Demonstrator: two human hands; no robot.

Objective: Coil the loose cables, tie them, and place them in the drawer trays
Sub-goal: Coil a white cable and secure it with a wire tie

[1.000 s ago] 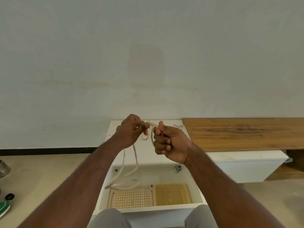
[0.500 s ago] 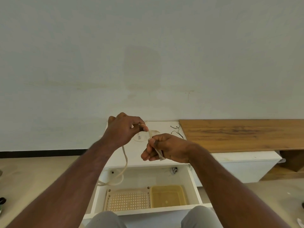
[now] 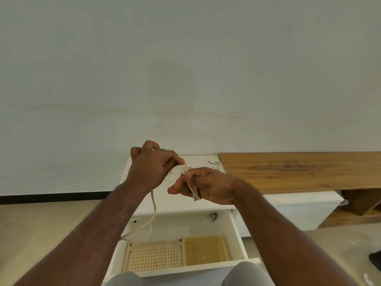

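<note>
The hands have been drawn slightly apart since the earlier frame. The cream cable (image 3: pixel 153 205) is pinched by the left hand (image 3: pixel 151 170) and gripped near its end by the right hand (image 3: pixel 208 187); its slack is trailed down left into the open drawer (image 3: pixel 237 230). No writing can be read.

White cabinet surface (image 3: pixel 206 200) carries a pale coiled cable (image 3: pixel 172 176) and thin black wires (image 3: pixel 214 164). Wooden plank (image 3: pixel 305 170) lies over its right side. The open drawer (image 3: pixel 237 234) holds a perforated beige tray (image 3: pixel 154 258) beside a yellow tray (image 3: pixel 205 250).
</note>
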